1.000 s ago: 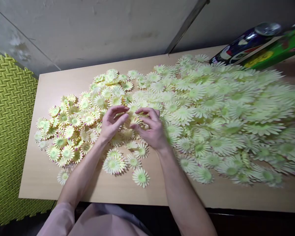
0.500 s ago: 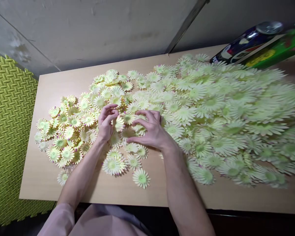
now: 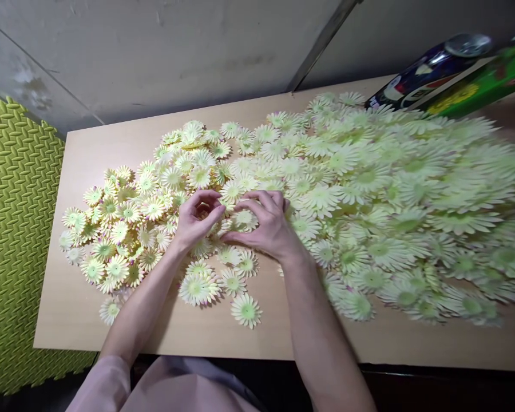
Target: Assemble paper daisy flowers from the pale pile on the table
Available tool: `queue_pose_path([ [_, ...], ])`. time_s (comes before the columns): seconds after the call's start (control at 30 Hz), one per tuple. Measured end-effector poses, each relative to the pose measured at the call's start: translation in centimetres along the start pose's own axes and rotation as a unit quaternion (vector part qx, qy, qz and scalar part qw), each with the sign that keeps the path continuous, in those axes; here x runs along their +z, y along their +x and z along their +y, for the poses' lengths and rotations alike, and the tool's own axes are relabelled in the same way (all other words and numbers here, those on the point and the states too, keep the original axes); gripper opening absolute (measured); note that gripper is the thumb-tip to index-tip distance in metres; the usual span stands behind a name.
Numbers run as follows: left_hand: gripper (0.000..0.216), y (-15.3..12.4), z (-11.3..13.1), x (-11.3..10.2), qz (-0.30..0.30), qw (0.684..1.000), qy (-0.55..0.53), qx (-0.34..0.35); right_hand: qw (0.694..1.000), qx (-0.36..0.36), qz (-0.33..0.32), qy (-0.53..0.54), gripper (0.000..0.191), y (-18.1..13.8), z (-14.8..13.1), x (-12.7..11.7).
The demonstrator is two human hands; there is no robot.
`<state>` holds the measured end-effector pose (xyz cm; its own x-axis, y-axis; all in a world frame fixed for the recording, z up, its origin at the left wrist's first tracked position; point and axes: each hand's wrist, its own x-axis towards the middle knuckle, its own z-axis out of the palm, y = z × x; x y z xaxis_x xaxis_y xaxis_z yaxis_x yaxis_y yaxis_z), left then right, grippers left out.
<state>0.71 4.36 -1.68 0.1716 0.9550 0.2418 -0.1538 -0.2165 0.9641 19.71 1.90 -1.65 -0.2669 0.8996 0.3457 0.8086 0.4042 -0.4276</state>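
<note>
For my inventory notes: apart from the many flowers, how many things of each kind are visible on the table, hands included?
Hands: 2, left hand and right hand
Dark can: 1
Green box: 1
Total: 4, besides the flower pile, too many to count.

Left hand [image 3: 196, 220], right hand [image 3: 266, 226]; fingertips together

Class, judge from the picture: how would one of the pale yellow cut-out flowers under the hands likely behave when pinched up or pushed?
A flower looks thin and flat, so probably light and floppy. Its narrow slit petals may bend or snag on neighbours in the pile. Pushed on the smooth table, it would likely slide, not roll.
</note>
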Motion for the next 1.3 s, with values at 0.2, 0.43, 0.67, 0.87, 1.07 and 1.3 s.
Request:
queue_pose_path([
  [0.2,0.020,0.0,0.2,0.0,0.014,1.000,0.010,0.004,0.999,0.040,-0.021,-0.018,0.058,-0.2,0.4,-0.4],
  [0.43,0.017,0.1,0.2,-0.2,-0.021,0.996,0.076,0.048,0.989,0.079,0.098,0.076,0.051,0.2,1.0,0.1],
  [0.67,0.038,0.3,-1.3,-0.5,-0.091,0.965,0.200,0.146,0.970,0.061,0.166,0.166,0.039,0.4,-0.8,1.0],
  [0.87,0.022,0.1,-1.0,-0.6,-0.060,0.983,0.139,0.100,0.969,0.091,0.207,0.096,0.025,0.8,-0.7,2.4],
  [1.07,0.019,0.0,-0.2,0.0,0.040,0.997,0.052,0.037,0.905,0.178,0.383,0.049,0.060,0.9,1.1,1.0],
  [1.3,0.014,0.2,-0.4,0.3,0.067,0.994,0.019,0.086,0.914,0.065,0.401,-0.012,0.057,0.9,-0.3,1.3],
])
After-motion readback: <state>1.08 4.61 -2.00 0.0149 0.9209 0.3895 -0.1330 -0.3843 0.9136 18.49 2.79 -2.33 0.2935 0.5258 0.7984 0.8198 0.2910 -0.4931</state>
